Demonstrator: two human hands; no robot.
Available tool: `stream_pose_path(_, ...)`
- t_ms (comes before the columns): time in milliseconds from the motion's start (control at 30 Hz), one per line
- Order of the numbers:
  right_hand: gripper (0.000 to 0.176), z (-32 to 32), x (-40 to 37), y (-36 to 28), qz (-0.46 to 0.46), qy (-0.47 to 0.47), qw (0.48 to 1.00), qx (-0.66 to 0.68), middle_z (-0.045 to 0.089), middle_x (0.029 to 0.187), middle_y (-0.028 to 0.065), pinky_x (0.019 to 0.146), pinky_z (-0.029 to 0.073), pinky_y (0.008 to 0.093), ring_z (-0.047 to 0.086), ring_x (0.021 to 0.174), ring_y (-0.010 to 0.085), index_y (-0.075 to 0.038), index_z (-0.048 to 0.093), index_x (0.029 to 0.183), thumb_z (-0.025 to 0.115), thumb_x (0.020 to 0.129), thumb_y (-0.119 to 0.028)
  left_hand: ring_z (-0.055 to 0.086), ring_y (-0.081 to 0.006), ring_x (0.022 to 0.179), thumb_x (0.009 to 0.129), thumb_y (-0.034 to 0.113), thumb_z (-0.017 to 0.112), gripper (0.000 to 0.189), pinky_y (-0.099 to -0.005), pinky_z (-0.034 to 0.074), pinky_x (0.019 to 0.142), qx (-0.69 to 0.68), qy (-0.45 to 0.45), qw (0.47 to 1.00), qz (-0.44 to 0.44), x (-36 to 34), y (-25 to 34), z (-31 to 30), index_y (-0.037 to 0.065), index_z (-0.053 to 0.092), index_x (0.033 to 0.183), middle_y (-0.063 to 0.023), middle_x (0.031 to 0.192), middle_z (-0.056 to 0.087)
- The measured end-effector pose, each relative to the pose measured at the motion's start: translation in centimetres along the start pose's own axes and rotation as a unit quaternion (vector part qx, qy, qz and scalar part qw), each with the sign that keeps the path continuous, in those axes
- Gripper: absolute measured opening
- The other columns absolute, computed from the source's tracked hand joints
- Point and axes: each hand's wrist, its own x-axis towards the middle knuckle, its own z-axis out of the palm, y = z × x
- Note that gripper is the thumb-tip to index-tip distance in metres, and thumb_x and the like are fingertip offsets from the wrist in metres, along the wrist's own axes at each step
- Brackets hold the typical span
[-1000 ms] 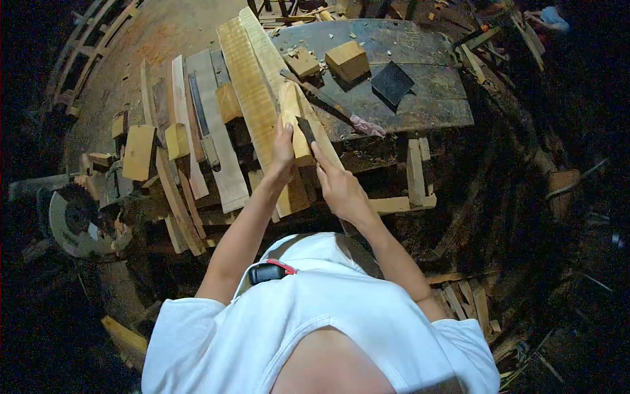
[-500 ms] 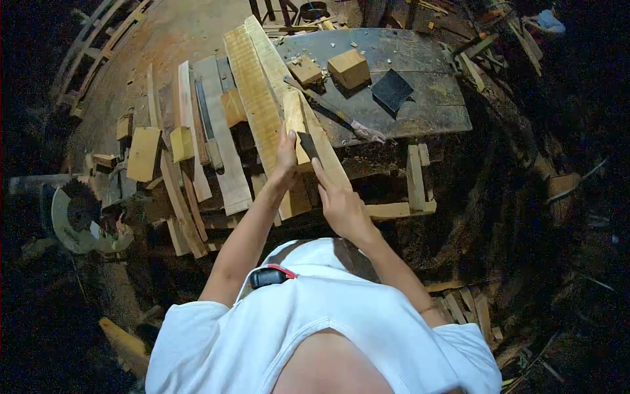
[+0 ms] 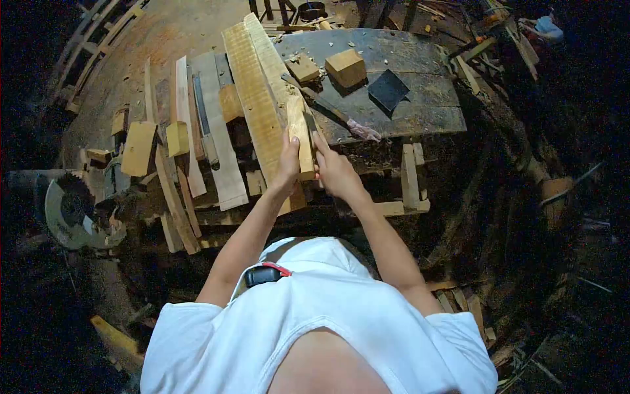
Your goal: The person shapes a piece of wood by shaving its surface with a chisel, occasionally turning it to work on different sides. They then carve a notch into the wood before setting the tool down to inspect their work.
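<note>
My left hand (image 3: 287,163) is wrapped round the left side of a pale, shaped wood block (image 3: 300,134), its thumb on the upper face. The block points away from me over the near edge of the bench. On the block's right side my right hand (image 3: 340,176) presses a dark, flat piece of sandpaper (image 3: 310,123), fingers stretched along it. Much of the sandpaper is hidden by the fingers and the block. Beyond the block lies a chisel-like tool (image 3: 318,100) with a pinkish wrapped end.
Long planks (image 3: 246,85) lean across the bench to the left. A dark square sheet (image 3: 388,90) and a wood cube (image 3: 346,67) lie on the dark bench top (image 3: 426,98). A toothed circular saw blade (image 3: 75,197) stands at far left.
My right hand has shifted with the sandpaper from the block's upper face to its right side. The block has turned slightly in my left hand, and the view has moved a little.
</note>
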Motion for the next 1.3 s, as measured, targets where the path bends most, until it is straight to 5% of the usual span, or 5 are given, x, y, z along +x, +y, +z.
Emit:
stream_pose_path(367, 0.049, -0.3, 0.4, -0.1, 0.011, -0.003, 0.999, -0.033, 0.063, 0.083, 0.0272, 0.069, 0.048, 0.048, 0.062, 0.078, 0.0428, -0.015, 0.03, 0.143, 0.039, 0.096, -0.019, 0.057, -0.019, 0.049, 0.102, 0.03, 0.026, 0.048, -0.0322, 0.05, 0.037, -0.011, -0.019, 0.997, -0.071, -1.7, 2.2, 0.6, 0.027, 0.007, 0.146, -0.0145, 0.086, 0.057)
stream_pose_path(567, 0.048, -1.1, -5.2, -2.1, -0.038, 0.01, 0.999, -0.024, 0.06, 0.094, 0.0299, 0.075, 0.047, 0.0522, 0.057, 0.089, 0.047, -0.015, 0.03, 0.143, 0.039, 0.096, -0.021, 0.062, -0.0197, 0.085, 0.1, 0.027, 0.034, 0.051, -0.032, 0.054, 0.071, 0.003, -0.027, 0.999, -0.041, -0.1, -0.7, -1.9, 0.016, 0.016, 0.147, -0.0125, 0.115, 0.055)
stream_pose_path(600, 0.049, -1.2, -5.2, -2.3, -0.016, -0.005, 1.0, -0.026, 0.06, 0.096, 0.03, 0.076, 0.046, 0.0528, 0.056, 0.091, 0.0469, -0.016, 0.03, 0.143, 0.039, 0.096, -0.02, 0.037, -0.0289, 0.129, 0.101, 0.029, 0.03, 0.052, -0.0352, 0.026, 0.108, 0.064, -0.006, 0.998, -0.013, 0.2, -1.5, -1.9, 0.01, 0.016, 0.148, -0.0192, 0.142, 0.035)
stream_pose_path(833, 0.049, -0.2, -2.1, -1.3, -0.007, -0.001, 0.999, -0.038, 0.056, 0.113, 0.0263, 0.08, 0.048, 0.0477, 0.059, 0.092, 0.0445, -0.014, 0.031, 0.143, 0.04, 0.095, -0.015, 0.032, -0.0287, 0.132, 0.101, 0.027, 0.031, 0.052, -0.0372, 0.026, 0.109, 0.009, -0.003, 0.999, -0.032, -0.1, 0.2, -0.9, 0.011, 0.016, 0.148, -0.0158, 0.146, 0.031)
stream_pose_path(1300, 0.048, 0.2, -4.3, -1.3, -0.065, 0.047, 0.996, 0.026, 0.063, 0.092, 0.0271, 0.075, 0.048, 0.0506, 0.062, 0.083, 0.0421, -0.016, 0.034, 0.142, 0.042, 0.095, -0.023, 0.057, -0.0204, 0.051, 0.101, 0.029, 0.029, 0.048, -0.0328, 0.053, 0.042, -0.035, -0.01, 0.996, -0.076, -0.8, 2.6, -0.6, 0.024, 0.012, 0.146, -0.0112, 0.091, 0.056)
